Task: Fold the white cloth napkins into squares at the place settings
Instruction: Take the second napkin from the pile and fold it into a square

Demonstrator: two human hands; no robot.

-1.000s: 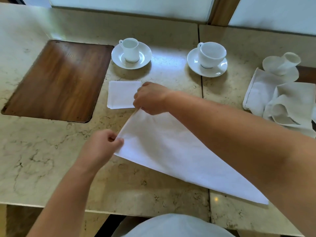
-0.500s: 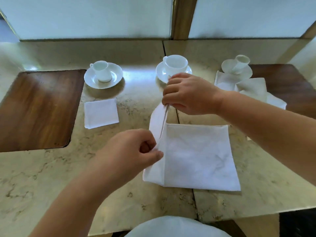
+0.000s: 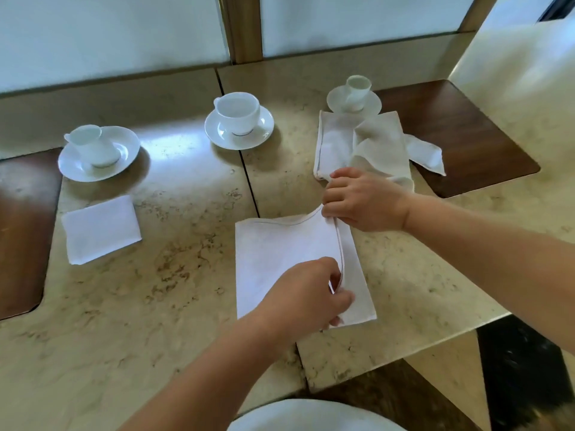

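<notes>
A white cloth napkin (image 3: 277, 253) lies half folded on the marble table, just in front of me. My left hand (image 3: 306, 295) pinches the near end of its folded-over edge. The far corner of that same edge is pinched by my right hand (image 3: 364, 200). A napkin folded into a small square (image 3: 101, 228) lies to the left, below a cup. A loose heap of unfolded napkins (image 3: 367, 144) sits behind my right hand.
Three white cups on saucers stand along the back: left (image 3: 98, 150), middle (image 3: 239, 119), right (image 3: 354, 94). Dark wooden inlays sit at the left (image 3: 21, 231) and right (image 3: 460, 141). The table's front edge (image 3: 404, 349) steps back at the right.
Both hands have carried the napkin's left edge over to the right, so the flap now lies flat on the rest. The view has swung left and down.
</notes>
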